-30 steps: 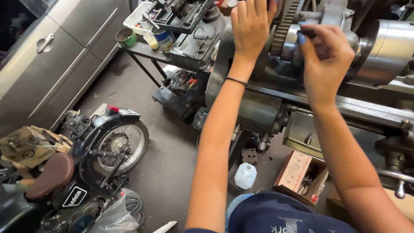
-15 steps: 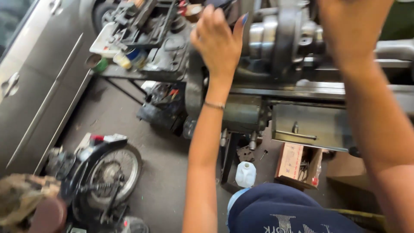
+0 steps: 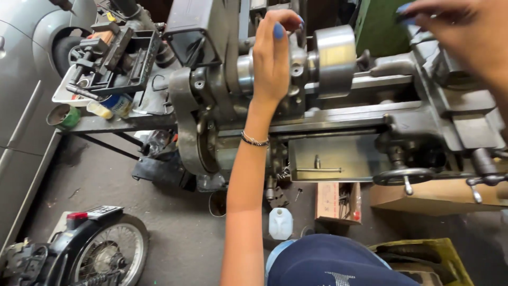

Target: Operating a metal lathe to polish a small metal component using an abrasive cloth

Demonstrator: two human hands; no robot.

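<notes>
Lathe (image 3: 338,122) at centre, table (image 3: 106,123) with vise (image 3: 114,58) to its left, motorcycle wheel (image 3: 108,254) and jug (image 3: 280,222) on floor (image 3: 159,233) below.

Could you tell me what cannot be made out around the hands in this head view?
- Right hand: blurred and cut off by the top edge; whatever it holds is unreadable.
- Left hand: its palm covers part of the lathe, so its contact is hidden.
- Motorcycle: cut off by the bottom edge.

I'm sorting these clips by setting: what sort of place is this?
Most likely a small machine or repair workshop. The left hand rests on a grey metal lathe, a cluttered metal bench with a black vise stands beside it, and a motorcycle's spoked rear wheel sits on the concrete floor.
</notes>
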